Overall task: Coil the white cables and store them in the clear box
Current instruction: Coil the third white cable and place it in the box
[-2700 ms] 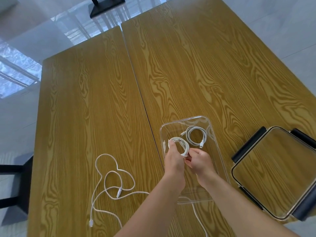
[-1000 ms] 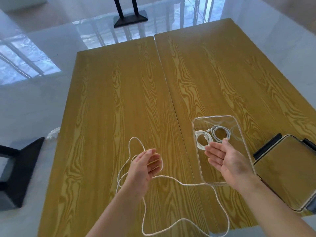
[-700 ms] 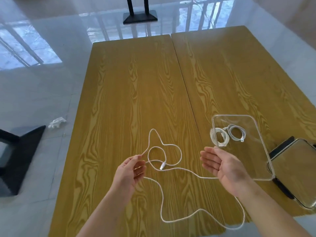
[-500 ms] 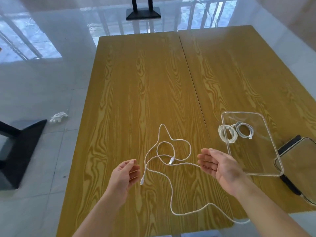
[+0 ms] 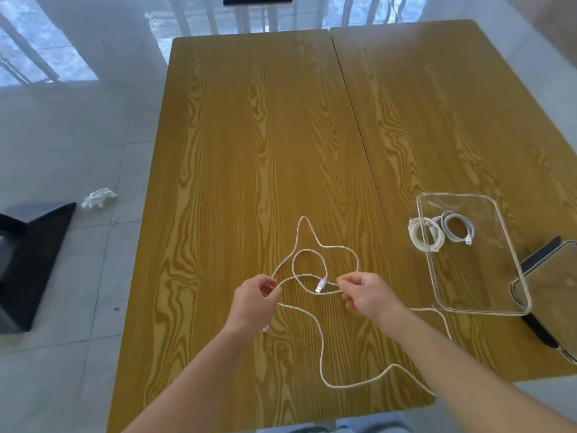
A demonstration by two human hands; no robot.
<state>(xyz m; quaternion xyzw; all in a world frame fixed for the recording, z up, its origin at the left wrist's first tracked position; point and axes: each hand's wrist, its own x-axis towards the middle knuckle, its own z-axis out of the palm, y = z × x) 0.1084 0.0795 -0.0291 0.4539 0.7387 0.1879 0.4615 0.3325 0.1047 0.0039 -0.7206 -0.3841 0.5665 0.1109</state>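
Head view: both my hands' fingers, left hand (image 5: pixel 254 300) and right hand (image 5: pixel 367 295), pinch the thin loose white cable (image 5: pixel 312 254) on the wood-grain surface (image 5: pixel 249 135); the clear box (image 5: pixel 512 307) sits at three o'clock.

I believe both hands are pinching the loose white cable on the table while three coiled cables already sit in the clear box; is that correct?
Not quite: the head view shows two coiled cables in the clear box, not three. The rest holds: the left hand and right hand are both pinching the loose white cable on the table.

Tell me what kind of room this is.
Probably an office or meeting room: two wooden tables pushed together, a glossy tiled floor, and a black stand base. Nothing homely is in view.
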